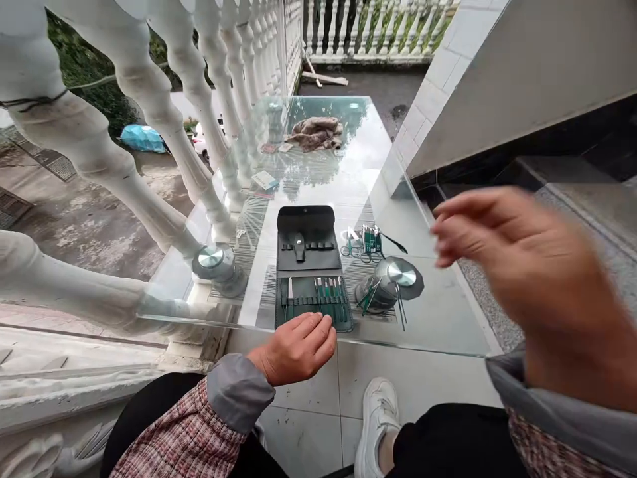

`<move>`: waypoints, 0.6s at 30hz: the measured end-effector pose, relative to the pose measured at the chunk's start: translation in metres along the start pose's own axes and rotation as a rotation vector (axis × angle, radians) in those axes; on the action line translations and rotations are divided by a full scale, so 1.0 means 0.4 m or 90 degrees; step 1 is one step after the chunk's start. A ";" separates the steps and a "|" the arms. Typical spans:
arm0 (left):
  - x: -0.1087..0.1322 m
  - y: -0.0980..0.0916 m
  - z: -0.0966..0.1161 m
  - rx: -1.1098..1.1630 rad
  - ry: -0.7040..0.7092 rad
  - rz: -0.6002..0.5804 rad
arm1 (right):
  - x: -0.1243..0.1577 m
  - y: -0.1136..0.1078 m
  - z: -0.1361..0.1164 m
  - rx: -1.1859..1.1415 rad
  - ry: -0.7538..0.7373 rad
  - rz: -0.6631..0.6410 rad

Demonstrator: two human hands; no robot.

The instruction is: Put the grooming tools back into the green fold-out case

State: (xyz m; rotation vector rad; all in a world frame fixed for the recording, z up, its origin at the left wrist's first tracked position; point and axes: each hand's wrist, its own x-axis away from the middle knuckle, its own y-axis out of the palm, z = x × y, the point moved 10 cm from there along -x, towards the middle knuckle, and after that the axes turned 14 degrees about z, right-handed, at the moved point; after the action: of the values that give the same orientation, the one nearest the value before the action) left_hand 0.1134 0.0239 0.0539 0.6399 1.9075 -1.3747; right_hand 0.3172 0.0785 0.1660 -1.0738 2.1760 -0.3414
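Note:
A dark manicure case (304,253) lies unfolded at the near edge of the glass table. Slim green-handled tools (329,289) sit in the loops of its lower half; the upper flap carries a row of small loops and a strap. My left hand (302,348) is at the case's front edge, fingers curled together, hiding what they grip. Raised off to the right, my right hand (527,259) is smeared by motion, its fingers bent and nothing distinct between them. Right of the case are small scissors (351,248), a green-and-silver item (371,240) and several thin tools (400,304).
The glass table (448,318) has round metal supports, one a metal disc (212,256) at left. A crumpled brown cloth (317,134) and a small box (265,180) lie farther back. White balusters (184,93) run along the left; stone steps (587,219) rise at right.

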 end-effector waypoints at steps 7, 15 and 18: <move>-0.002 -0.005 0.008 -0.014 0.028 0.000 | 0.112 0.129 0.252 0.321 0.005 -0.195; -0.001 0.003 0.013 -0.013 0.032 -0.019 | 0.138 0.154 0.320 0.412 0.006 -0.235; -0.004 0.000 0.015 -0.014 0.037 -0.017 | 0.132 0.171 0.320 0.406 -0.007 -0.227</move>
State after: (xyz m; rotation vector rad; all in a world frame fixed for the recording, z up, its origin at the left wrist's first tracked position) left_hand 0.1160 0.0184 0.0538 0.6518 1.9811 -1.3630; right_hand 0.3397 0.0878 0.0135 -1.0644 1.6634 -1.0999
